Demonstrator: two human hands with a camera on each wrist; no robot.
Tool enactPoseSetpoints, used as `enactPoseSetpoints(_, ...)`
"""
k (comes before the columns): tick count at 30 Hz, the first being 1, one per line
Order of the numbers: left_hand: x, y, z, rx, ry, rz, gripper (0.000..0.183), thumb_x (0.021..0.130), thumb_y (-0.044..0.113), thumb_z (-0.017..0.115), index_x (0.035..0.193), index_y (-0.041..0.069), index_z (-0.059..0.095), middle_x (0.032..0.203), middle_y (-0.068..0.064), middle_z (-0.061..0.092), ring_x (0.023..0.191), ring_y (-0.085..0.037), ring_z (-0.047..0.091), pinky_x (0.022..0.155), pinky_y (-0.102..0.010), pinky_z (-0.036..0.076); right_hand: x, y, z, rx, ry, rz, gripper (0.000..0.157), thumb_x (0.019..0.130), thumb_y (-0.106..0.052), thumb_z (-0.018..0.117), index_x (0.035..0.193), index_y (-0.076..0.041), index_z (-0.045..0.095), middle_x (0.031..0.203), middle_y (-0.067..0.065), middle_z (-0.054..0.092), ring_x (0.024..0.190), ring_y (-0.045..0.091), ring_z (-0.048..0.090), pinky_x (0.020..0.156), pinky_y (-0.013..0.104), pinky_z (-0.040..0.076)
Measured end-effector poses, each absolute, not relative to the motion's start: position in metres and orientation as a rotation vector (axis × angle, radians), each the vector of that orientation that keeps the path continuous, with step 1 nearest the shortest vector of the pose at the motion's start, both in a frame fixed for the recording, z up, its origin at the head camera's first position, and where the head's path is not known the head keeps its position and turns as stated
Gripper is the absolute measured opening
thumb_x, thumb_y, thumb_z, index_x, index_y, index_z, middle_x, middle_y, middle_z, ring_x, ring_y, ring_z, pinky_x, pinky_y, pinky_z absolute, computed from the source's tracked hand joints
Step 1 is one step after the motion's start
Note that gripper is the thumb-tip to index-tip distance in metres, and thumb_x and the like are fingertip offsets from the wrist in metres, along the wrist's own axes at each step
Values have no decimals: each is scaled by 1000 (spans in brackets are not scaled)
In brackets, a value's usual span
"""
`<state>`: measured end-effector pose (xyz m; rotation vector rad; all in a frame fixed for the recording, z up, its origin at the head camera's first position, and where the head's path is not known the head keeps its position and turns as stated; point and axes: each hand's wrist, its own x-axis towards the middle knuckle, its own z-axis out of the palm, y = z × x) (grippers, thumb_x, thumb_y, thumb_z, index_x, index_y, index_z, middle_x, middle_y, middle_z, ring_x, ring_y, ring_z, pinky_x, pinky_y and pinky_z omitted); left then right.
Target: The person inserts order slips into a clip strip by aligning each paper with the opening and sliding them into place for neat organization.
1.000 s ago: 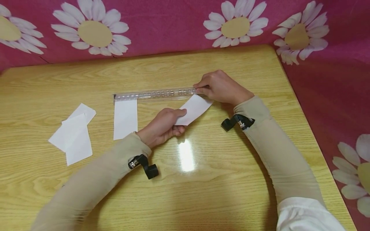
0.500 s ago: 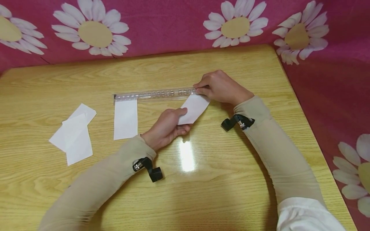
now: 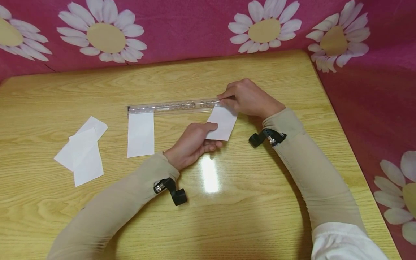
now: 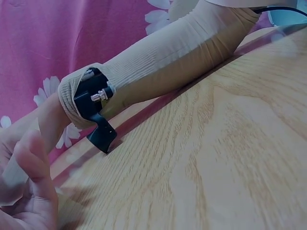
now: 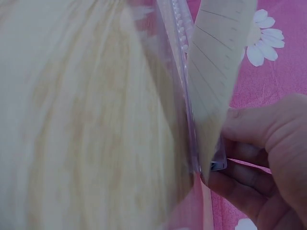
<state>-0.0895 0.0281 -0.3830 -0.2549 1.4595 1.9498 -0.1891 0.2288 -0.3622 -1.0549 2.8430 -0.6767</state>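
Observation:
A long clear plastic strip, with a row of small round shapes along it, lies across the table. My right hand pinches its right end between thumb and fingers. My left hand holds a white paper slip by its lower left part, thumb on top and fingers beneath. The slip's top edge meets the strip beside my right fingertips; whether it is tucked in is hidden. In the right wrist view, lines mark the slip. Another white paper slip hangs straight below the strip's left end.
Several white paper slips lie overlapped at the left of the wooden table. A pink cloth with white daisies rises behind the table and along its right side. Black straps with small devices sit on both wrists.
My left hand has moved a little right, and the held slip has swung from slanted to nearly upright below the strip. My right hand and the strip have stayed in place.

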Motion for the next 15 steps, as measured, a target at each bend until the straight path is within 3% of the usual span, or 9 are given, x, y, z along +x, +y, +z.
enactPoseSetpoints(15, -95, 39, -384, -223, 1409, 1924, 20, 108, 20, 50, 114, 4, 60, 80, -7, 70, 59, -8, 63, 50, -16, 48, -189, 229, -363, -1087, 2847, -668, 23, 98, -19, 72, 118, -8, 78, 98, 11, 79, 79, 19, 67, 72, 33, 53)
